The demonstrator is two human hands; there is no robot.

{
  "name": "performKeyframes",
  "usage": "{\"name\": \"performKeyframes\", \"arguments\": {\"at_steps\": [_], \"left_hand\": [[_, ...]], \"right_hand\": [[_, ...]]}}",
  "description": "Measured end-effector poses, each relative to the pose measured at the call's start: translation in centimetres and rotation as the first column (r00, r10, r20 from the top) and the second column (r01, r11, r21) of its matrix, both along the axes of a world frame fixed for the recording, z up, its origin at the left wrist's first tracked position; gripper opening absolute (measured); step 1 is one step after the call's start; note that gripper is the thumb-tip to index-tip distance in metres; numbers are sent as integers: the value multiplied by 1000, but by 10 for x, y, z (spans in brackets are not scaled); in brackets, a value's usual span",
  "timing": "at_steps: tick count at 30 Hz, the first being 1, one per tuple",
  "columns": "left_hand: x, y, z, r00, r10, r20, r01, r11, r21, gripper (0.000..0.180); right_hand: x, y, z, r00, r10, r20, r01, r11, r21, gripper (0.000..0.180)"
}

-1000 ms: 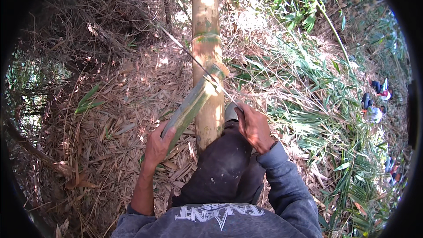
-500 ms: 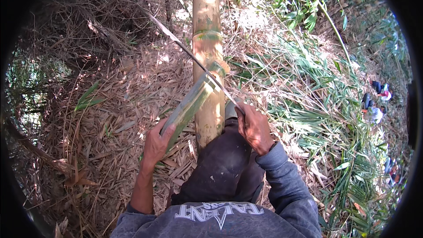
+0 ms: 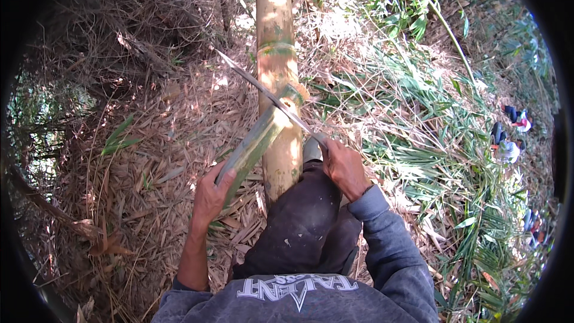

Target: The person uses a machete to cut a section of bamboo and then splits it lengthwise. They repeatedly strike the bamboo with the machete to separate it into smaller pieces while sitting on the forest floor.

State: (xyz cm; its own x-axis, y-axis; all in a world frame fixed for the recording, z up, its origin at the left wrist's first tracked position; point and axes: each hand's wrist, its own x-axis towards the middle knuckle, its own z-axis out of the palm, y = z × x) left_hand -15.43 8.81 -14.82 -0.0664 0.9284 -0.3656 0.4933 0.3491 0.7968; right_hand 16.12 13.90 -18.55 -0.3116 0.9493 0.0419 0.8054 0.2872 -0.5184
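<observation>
My left hand (image 3: 210,196) is wrapped round the lower end of a split green bamboo piece (image 3: 254,146). Its upper end, with a ringed node, lies across a thick yellowish bamboo pole (image 3: 277,72). In my right hand (image 3: 345,167) is the handle of a machete (image 3: 254,81). The long blade slants up to the left over the pole and touches or nearly touches the bamboo piece just below its node. A pale, freshly cut spot shows there beside the blade.
The pole runs away from my bent leg (image 3: 296,227). Dry bamboo leaves (image 3: 161,185) cover the ground, with green fronds (image 3: 418,161) at right and tangled twigs (image 3: 143,18) at far left. Several people (image 3: 508,151) are at the far right edge.
The machete blade has shifted down and lies flatter against the bamboo piece, with its tip lower. Both hands keep their hold, and a pale cut spot has come into sight.
</observation>
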Motion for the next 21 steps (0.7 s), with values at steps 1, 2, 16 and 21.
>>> {"name": "performKeyframes", "arguments": {"at_steps": [1,2,16,21], "left_hand": [[-1,-1,-2,1000,-5,-7,5,1000,14,62],[-2,-3,-3,1000,-10,-14,11,1000,28,62],[-2,2,4,1000,-20,-8,20,1000,8,63],[-1,1,1,999,-22,-39,23,1000,19,63]], "right_hand": [[-1,0,2,1000,0,9,0,1000,6,21],[-2,0,4,1000,-1,18,0,1000,11,21],[-11,1,8,986,-12,-168,24,997,67,16],[-3,5,1,999,-25,-30,26,999,29,19]]}}
